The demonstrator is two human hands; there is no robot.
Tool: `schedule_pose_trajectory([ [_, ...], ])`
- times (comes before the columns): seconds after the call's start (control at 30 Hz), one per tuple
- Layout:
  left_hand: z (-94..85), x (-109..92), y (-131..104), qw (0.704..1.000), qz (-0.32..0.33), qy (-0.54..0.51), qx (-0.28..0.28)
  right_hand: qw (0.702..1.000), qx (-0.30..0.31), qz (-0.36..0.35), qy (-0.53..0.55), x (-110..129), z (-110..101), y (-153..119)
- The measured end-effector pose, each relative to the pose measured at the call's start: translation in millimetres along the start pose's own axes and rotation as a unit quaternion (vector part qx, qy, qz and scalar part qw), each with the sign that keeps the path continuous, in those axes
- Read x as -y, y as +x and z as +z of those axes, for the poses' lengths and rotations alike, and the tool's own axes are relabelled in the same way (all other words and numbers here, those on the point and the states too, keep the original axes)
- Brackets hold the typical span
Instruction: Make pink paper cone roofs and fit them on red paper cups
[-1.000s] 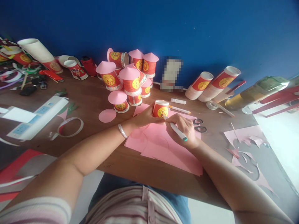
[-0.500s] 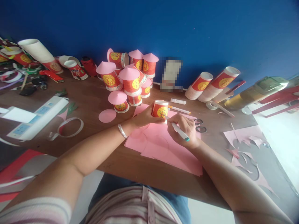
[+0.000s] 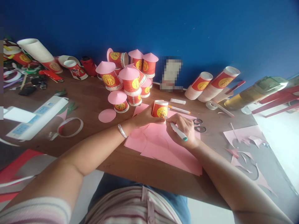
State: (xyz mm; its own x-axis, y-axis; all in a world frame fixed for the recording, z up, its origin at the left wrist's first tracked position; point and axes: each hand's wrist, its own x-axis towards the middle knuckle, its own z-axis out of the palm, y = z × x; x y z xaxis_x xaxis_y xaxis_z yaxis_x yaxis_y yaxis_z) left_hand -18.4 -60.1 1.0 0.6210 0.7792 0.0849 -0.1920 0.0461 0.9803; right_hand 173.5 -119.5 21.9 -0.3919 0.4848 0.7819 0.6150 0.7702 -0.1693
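My left hand point(image 3: 145, 117) grips a red paper cup point(image 3: 159, 109) with a yellow emblem, holding it upright over pink paper sheets point(image 3: 158, 146). In my right hand point(image 3: 183, 127) is a white marker pen point(image 3: 177, 131) with a teal end pointing toward me. Its tip meets the lower side of the cup, close to the emblem. Left of the cup lies a pink paper disc point(image 3: 107, 115). Behind it stand several red cups topped with pink paper cones point(image 3: 129, 75), some stacked and one on its side.
Scissors point(image 3: 200, 125), an orange-ended pen point(image 3: 179, 109) and a glue stick point(image 3: 177, 101) lie near my right hand. Cup stacks point(image 3: 205, 84), a tape roll point(image 3: 212, 105) and a gold bottle point(image 3: 247, 93) stand at right, paper scraps point(image 3: 261, 179) below. A power strip point(image 3: 37, 118) sits left.
My right hand and the marker have shifted slightly left along the cup. The cup and my left hand stay in nearly the same place.
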Motion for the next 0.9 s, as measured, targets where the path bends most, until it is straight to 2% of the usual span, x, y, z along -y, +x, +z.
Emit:
schedule_pose_trajectory([
  [0.13,-1.5,2.6,0.1,1.000,0.003,-0.004,0.000,1.000,-0.004,-0.007,0.003,1.2,-0.4,0.6],
  [0.3,-1.5,1.1,-0.2,1.000,-0.005,0.001,-0.003,0.999,-0.038,-0.004,-0.001,-2.8,-0.3,-0.3],
  [0.4,-0.5,-1.6,0.4,1.000,-0.012,-0.010,-0.001,0.999,-0.032,-0.011,0.012,-8.1,0.4,-2.6],
  [0.57,-1.4,-1.5,3.7,0.999,-0.020,-0.048,0.001,0.998,-0.039,0.039,0.012,-15.2,4.7,-7.1],
  [0.9,-2.5,4.3,6.9,0.995,-0.022,-0.099,-0.016,0.996,-0.026,0.086,0.025,-23.4,12.0,-15.2],
])
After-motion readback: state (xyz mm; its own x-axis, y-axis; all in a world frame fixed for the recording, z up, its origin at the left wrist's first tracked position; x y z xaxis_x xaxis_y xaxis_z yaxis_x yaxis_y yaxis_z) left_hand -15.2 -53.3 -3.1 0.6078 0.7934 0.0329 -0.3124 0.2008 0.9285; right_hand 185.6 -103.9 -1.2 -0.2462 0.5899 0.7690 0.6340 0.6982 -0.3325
